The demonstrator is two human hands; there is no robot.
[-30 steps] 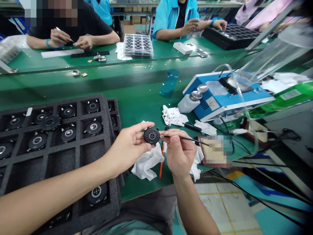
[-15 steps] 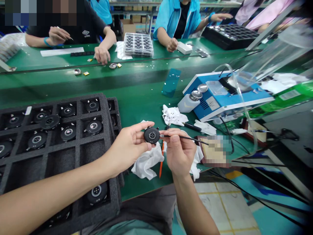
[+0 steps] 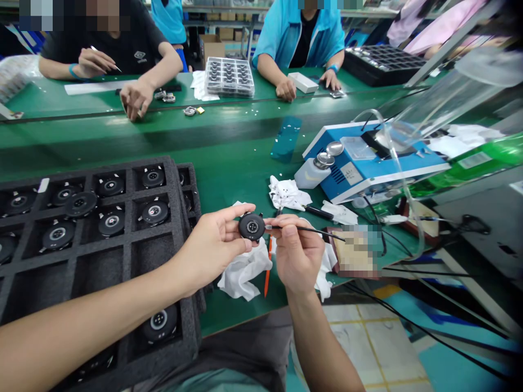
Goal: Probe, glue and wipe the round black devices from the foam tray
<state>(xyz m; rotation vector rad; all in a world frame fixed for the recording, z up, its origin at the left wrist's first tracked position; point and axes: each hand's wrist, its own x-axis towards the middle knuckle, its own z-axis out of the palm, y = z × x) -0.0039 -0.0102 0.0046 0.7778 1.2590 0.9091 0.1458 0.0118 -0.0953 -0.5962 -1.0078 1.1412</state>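
Between the thumb and fingers of my left hand [image 3: 218,242] is a round black disc [image 3: 251,226] with a ring of small dots at its centre. My right hand [image 3: 300,253] pinches a thin tool with a black cable [image 3: 314,231]; its metal tip points at the disc's right edge, and whether they touch is unclear. Crumpled white cloth [image 3: 245,272] and an orange stick [image 3: 267,275] lie on the green table below the hands. At the left, a dark foam tray [image 3: 163,261] holds several similar discs in its compartments, one resting across a divider.
A blue-and-white machine [image 3: 368,163] stands at the right, beside a white pump bottle [image 3: 312,171] and a speckled wipe [image 3: 288,191]. Cables hang off the right edge. Across the table, two people work near a clear case of parts [image 3: 229,77].
My hands keep nearly the same hold on disc and tool. Across the table, one person's hand has moved left, and the other person's raised hand has come down onto the table.
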